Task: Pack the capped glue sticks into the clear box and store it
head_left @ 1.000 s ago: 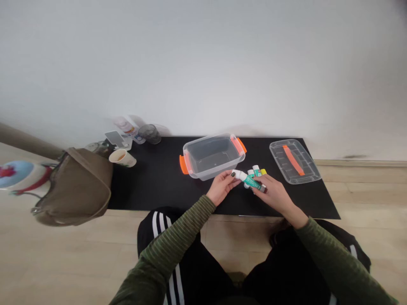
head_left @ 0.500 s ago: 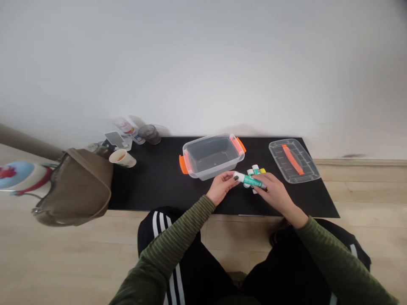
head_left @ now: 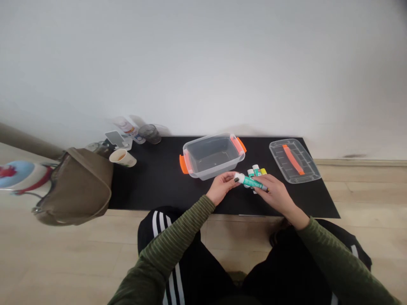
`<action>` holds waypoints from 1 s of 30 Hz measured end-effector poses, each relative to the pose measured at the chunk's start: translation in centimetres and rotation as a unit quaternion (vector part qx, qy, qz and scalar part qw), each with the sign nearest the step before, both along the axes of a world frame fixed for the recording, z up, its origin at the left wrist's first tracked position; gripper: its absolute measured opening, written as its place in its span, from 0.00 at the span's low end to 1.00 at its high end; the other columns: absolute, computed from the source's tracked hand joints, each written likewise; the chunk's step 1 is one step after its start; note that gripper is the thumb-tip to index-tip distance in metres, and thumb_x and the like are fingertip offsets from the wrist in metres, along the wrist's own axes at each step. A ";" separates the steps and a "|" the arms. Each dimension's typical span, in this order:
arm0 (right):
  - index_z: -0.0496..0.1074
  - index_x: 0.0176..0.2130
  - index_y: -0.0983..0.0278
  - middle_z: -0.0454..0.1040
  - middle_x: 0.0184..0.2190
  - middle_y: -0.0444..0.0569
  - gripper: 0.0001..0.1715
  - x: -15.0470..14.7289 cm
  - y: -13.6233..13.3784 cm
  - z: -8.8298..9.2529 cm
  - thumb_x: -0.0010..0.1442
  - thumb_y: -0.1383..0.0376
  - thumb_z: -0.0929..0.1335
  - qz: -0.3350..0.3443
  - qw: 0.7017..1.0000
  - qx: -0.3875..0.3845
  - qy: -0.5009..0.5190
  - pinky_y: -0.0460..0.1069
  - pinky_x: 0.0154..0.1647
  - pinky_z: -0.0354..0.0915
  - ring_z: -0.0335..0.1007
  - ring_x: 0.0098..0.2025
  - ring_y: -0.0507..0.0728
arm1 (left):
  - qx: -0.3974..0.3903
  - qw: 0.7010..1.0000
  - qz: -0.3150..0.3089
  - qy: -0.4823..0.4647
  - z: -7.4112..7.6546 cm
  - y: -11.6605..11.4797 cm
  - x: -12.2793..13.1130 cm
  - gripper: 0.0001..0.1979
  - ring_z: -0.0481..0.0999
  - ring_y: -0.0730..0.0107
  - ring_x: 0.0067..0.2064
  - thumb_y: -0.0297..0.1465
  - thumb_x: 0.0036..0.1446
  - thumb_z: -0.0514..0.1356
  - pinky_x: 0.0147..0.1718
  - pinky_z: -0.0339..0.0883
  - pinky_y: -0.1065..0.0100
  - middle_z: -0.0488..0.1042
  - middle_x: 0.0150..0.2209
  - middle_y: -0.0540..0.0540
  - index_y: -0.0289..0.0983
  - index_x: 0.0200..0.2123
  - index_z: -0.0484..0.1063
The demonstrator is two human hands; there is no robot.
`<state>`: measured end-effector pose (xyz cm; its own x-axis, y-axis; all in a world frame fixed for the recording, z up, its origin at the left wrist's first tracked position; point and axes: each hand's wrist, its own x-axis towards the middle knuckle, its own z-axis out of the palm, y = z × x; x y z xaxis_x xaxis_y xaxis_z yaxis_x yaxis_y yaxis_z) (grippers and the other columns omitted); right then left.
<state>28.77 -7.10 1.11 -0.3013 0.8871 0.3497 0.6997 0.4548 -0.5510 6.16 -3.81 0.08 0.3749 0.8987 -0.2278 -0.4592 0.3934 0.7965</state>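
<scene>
The teal glue stick [head_left: 252, 182] lies near level across the body, its long axis running between the hands. The right hand [head_left: 275, 193] has a closed grip on its coloured end; the left hand [head_left: 221, 187] pinches its white end, above the tabletop [head_left: 152, 182].

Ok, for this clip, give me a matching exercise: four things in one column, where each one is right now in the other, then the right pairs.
Things:
1. teal tube
2. clear lid
3. paper cup
4. clear box

Places:
A. middle of the black table, behind the hands
B. far left, beside a brown bag
C. held between the left hand and right hand
D. right end of the black table

Pairs: 1-C, 2-D, 3-B, 4-A
</scene>
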 end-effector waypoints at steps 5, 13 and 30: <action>0.75 0.52 0.60 0.77 0.48 0.53 0.17 0.1 -0.3 -0.1 0.63 0.61 0.67 0.004 1.000 -0.025 0.018 0.55 0.54 0.69 0.74 0.50 0.60 | 0.019 1.000 -0.007 0.023 -0.3 -0.1 0.0 0.19 0.78 0.65 0.44 0.34 0.46 0.73 0.54 0.68 0.57 0.79 0.41 0.42 0.32 0.41 0.77; 0.75 0.50 0.59 0.78 0.48 0.52 0.16 0.2 -0.7 0.2 0.63 0.60 0.67 0.010 0.997 -0.059 0.043 0.53 0.53 0.69 0.75 0.49 0.59 | 0.033 0.999 -0.018 0.037 -0.7 -0.2 0.2 0.20 0.77 0.64 0.45 0.36 0.45 0.73 0.53 0.68 0.56 0.79 0.42 0.42 0.33 0.41 0.77; 0.77 0.46 0.63 0.79 0.39 0.54 0.18 4.8 2.6 1.0 0.62 0.56 0.65 -0.204 0.957 -0.115 -0.169 0.52 0.40 0.65 0.73 0.43 0.62 | 0.335 0.847 0.018 0.412 -2.6 0.8 0.7 0.21 0.68 0.56 0.59 0.25 0.57 0.59 0.62 0.57 0.50 0.72 0.57 0.39 0.39 0.54 0.72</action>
